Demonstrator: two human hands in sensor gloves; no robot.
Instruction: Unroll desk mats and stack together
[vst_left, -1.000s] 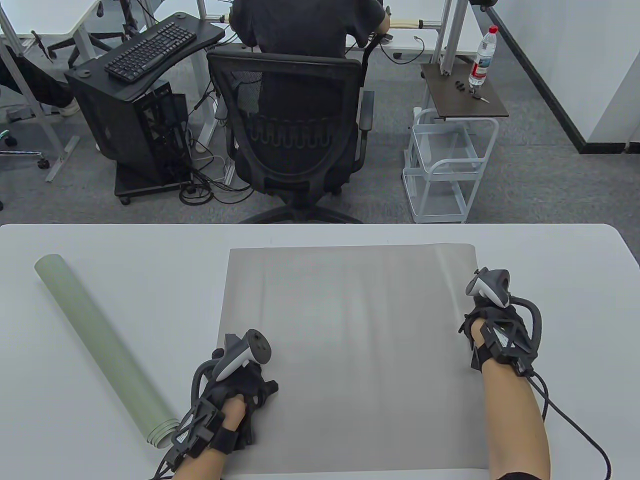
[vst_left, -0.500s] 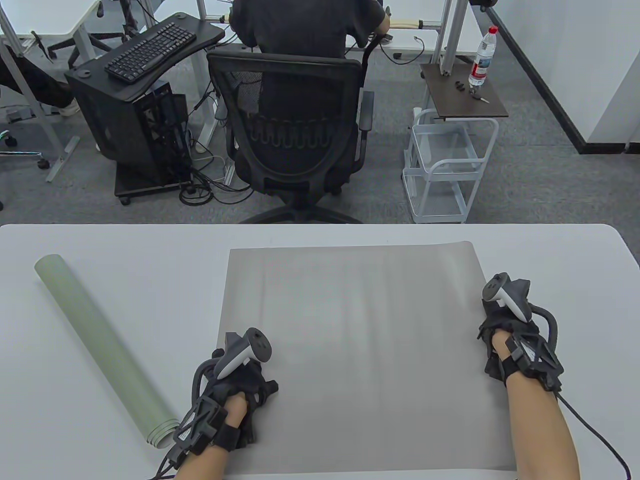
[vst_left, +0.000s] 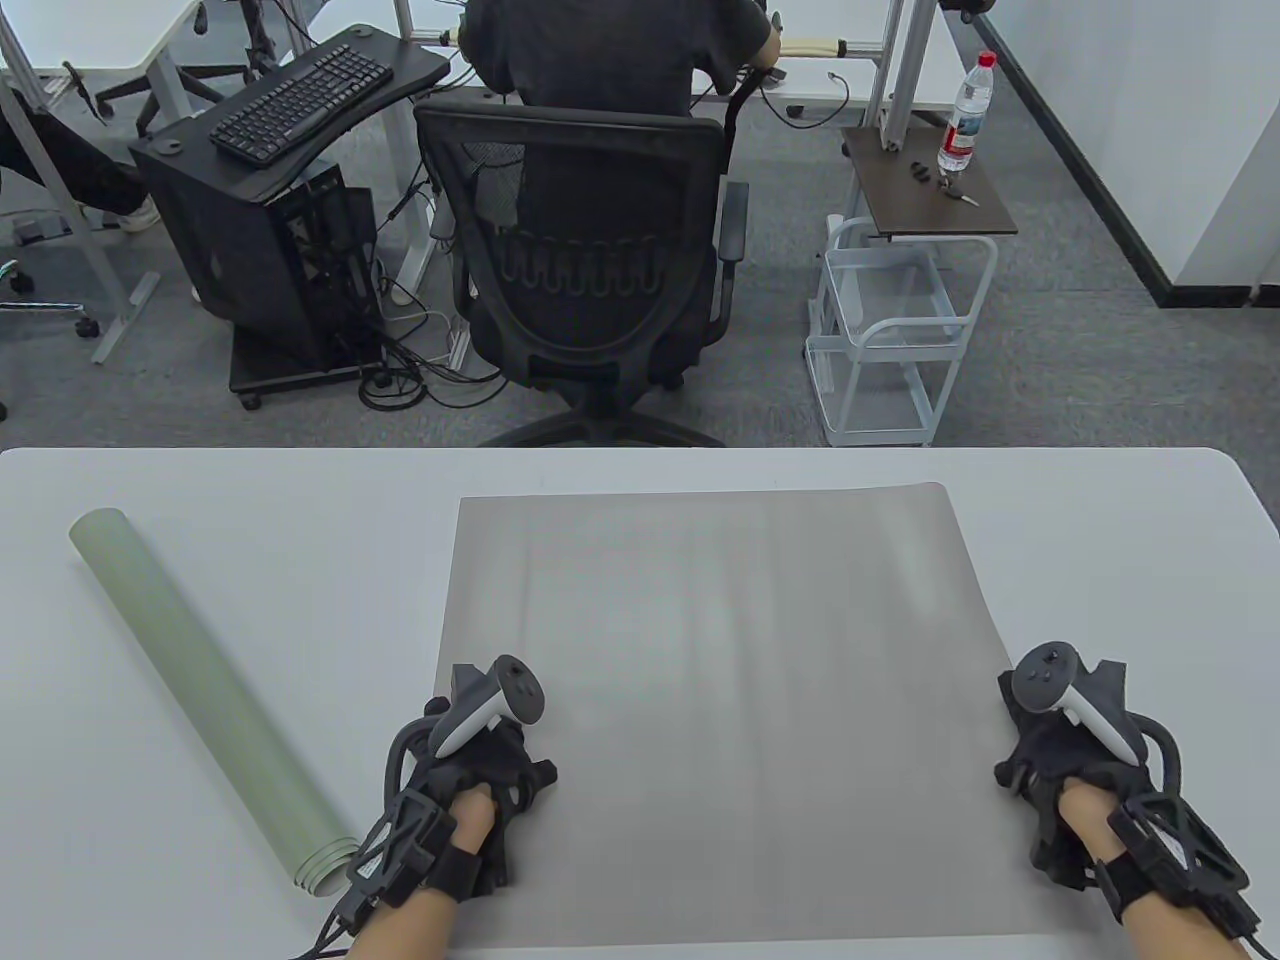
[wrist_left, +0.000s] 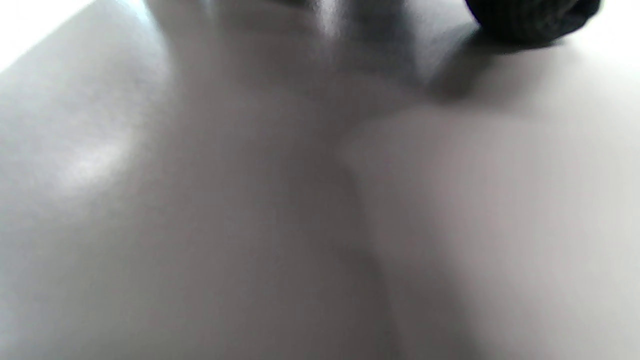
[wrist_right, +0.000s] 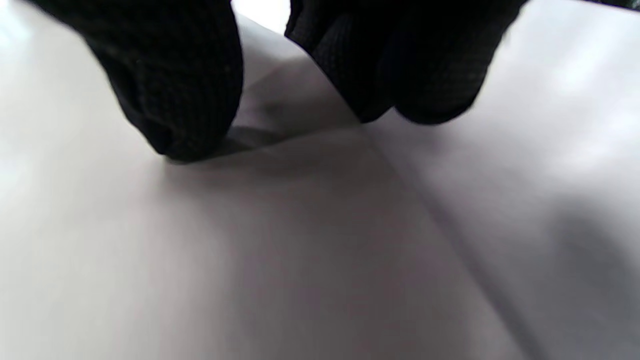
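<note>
a grey desk mat (vst_left: 720, 700) is seen lying unrolled and flat on the white table (vst_left: 200, 500), its near edge running along the bottom of the table view. the left hand (vst_left: 470, 780) is rested on the mat's near left corner; whether its fingers are spread or curled cannot be told. the right hand (vst_left: 1070, 780) is placed at the mat's right edge, where its gloved fingertips (wrist_right: 180, 100) are pressed down beside the edge line. a green rolled mat (vst_left: 210, 700) is left lying diagonally on the table, well apart to the left.
</note>
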